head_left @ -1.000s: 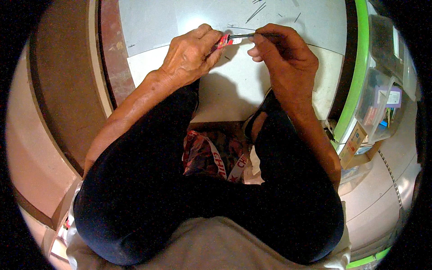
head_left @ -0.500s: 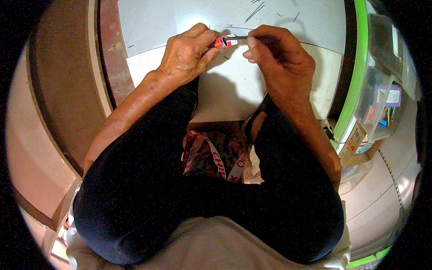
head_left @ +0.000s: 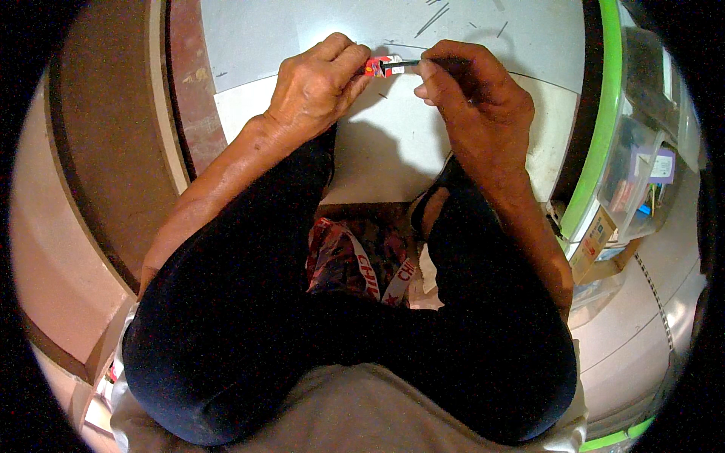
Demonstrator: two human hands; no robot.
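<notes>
**Small red piece pinched in the left hand, thin tool worked at its tip**

Head view: we see our left hand (head_left: 317,83) closed around a small red and white piece (head_left: 381,66), with only its right end showing past the fingertips. The thumb and forefinger pinch it from both sides, so most of its body is hidden inside the grip and we cannot tell its full shape. Our right hand (head_left: 464,94) is closed on a thin dark tool (head_left: 408,63), held pen-fashion between thumb and forefinger; its tip meets the exposed end of the red piece, just to the right of the left fingertips.

We judge the piece to be very light and rigid, probably smooth plastic, and small enough to slip or twist if the pinch loosens. The best hold looks like the one in use: across its sides, close behind the exposed end, so that end stays free. The tool seems slender and stiff, best held near its front for control.

Both hands hover above a pale work sheet (head_left: 393,158) with several loose thin pins (head_left: 432,21) beyond the grip. To the right of the right hand runs a green edge (head_left: 600,128), with clear plastic boxes (head_left: 642,162) past it. Below the wrists, between the dark-clad knees, lies a red patterned bag (head_left: 362,260).
</notes>
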